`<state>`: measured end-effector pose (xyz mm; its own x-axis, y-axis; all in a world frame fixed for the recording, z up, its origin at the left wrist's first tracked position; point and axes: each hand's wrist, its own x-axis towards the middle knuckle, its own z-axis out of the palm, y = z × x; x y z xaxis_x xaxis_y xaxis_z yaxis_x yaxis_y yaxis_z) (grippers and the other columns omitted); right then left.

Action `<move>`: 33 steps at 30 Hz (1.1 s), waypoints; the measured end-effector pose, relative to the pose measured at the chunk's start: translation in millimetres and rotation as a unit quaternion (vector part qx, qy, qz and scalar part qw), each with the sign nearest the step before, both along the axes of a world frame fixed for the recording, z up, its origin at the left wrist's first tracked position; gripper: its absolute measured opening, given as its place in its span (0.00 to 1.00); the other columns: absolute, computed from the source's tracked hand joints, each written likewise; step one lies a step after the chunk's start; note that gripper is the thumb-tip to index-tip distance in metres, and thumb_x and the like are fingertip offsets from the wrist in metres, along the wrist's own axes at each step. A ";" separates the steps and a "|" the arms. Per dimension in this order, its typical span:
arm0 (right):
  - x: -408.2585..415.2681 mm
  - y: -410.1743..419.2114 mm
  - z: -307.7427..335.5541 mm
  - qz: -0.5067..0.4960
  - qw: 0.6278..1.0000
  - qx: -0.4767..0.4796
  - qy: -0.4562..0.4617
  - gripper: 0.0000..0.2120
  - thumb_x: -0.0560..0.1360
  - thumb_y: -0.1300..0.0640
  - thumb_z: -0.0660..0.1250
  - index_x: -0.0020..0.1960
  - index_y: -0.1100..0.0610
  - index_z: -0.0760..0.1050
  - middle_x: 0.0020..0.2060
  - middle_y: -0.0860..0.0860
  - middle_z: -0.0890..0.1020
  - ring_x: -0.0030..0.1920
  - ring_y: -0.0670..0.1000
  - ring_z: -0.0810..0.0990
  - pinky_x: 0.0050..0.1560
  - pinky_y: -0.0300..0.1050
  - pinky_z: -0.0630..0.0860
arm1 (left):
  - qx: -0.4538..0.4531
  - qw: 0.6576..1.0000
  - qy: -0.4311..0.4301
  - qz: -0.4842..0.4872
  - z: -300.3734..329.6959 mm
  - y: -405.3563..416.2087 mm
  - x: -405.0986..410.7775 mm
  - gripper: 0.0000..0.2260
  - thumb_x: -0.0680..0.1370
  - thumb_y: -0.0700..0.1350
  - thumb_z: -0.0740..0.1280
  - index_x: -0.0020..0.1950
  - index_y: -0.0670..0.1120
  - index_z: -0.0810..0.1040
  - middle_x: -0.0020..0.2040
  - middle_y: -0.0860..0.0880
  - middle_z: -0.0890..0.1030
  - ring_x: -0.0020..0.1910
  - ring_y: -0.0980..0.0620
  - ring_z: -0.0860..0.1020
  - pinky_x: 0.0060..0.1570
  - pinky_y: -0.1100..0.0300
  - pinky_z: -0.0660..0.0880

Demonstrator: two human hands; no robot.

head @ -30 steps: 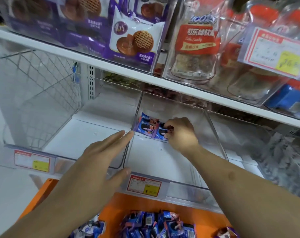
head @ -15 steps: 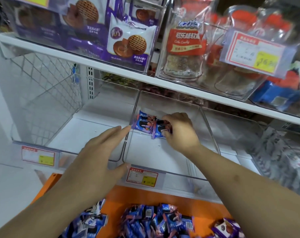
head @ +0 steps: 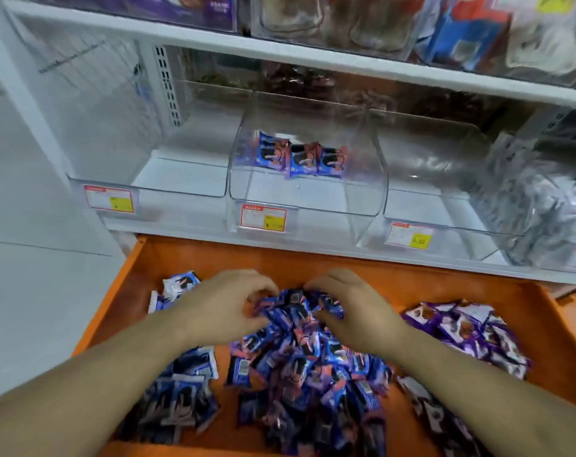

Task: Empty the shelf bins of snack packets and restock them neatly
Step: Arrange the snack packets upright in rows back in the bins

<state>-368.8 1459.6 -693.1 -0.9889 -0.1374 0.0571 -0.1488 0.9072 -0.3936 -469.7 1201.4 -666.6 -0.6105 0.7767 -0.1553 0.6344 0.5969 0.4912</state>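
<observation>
Now three blue snack packets (head: 301, 158) stand in a row in the middle bin (head: 362, 206), and the left hand (head: 222, 308) and right hand (head: 352, 311) have left the shelf to curl round more from the pile (head: 309, 367) in the orange tray (head: 543, 311).

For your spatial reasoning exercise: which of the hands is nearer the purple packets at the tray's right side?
Right. The right hand rests on the blue pile beside the purple packets; the left hand lies farther away, across that pile.
</observation>
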 end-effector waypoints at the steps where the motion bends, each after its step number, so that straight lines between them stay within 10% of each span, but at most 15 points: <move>1: 5.1 2.8 -17.3 -0.024 0.999 -0.009 -0.039 0.22 0.78 0.51 0.73 0.72 0.46 0.74 0.67 0.46 0.77 0.69 0.51 0.73 0.67 0.54 0.75 | -0.039 0.999 -0.016 -0.002 -20.6 -0.7 4.7 0.21 0.78 0.57 0.73 0.70 0.61 0.74 0.61 0.62 0.75 0.59 0.62 0.75 0.56 0.65 0.71; 8: -7.3 16.4 -96.4 -0.103 0.980 -0.023 -0.170 0.28 0.81 0.50 0.71 0.78 0.48 0.68 0.77 0.50 0.69 0.77 0.54 0.66 0.76 0.53 0.68 | -0.167 0.982 -0.086 0.009 -136.8 -12.1 5.8 0.24 0.78 0.60 0.72 0.73 0.59 0.72 0.70 0.56 0.73 0.67 0.53 0.75 0.66 0.53 0.75; 20: -61.4 14.3 -180.0 -0.116 0.965 0.050 -0.229 0.29 0.80 0.51 0.71 0.78 0.46 0.65 0.70 0.56 0.70 0.70 0.61 0.66 0.60 0.58 0.76 | -0.198 0.969 -0.146 0.005 -219.3 -0.9 -15.2 0.24 0.76 0.54 0.76 0.71 0.54 0.76 0.61 0.55 0.79 0.56 0.54 0.78 0.54 0.57 0.77; 24: -55.9 12.8 -171.8 -0.158 0.969 0.028 -0.189 0.15 0.78 0.58 0.72 0.59 0.53 0.69 0.56 0.55 0.76 0.53 0.60 0.76 0.41 0.52 0.74 | -0.191 0.971 -0.142 0.011 -221.5 -1.3 -11.8 0.12 0.77 0.51 0.77 0.59 0.54 0.81 0.53 0.56 0.79 0.49 0.57 0.77 0.46 0.62 0.73; 30: -44.3 22.6 -108.5 -0.201 0.960 -0.077 -0.178 0.19 0.75 0.58 0.74 0.65 0.54 0.78 0.56 0.56 0.81 0.51 0.59 0.81 0.48 0.48 0.79 | -0.106 0.975 -0.170 0.096 -170.3 2.0 -20.0 0.06 0.77 0.45 0.76 0.49 0.53 0.81 0.49 0.55 0.80 0.46 0.57 0.81 0.42 0.67 0.77; 33: -34.7 24.3 -56.2 -0.186 0.957 -0.099 -0.198 0.07 0.75 0.53 0.76 0.51 0.49 0.81 0.48 0.51 0.85 0.47 0.53 0.83 0.43 0.45 0.77 | -0.025 0.966 -0.206 0.157 -121.3 12.2 -19.8 0.08 0.75 0.48 0.78 0.47 0.52 0.80 0.44 0.53 0.82 0.43 0.55 0.80 0.44 0.63 0.77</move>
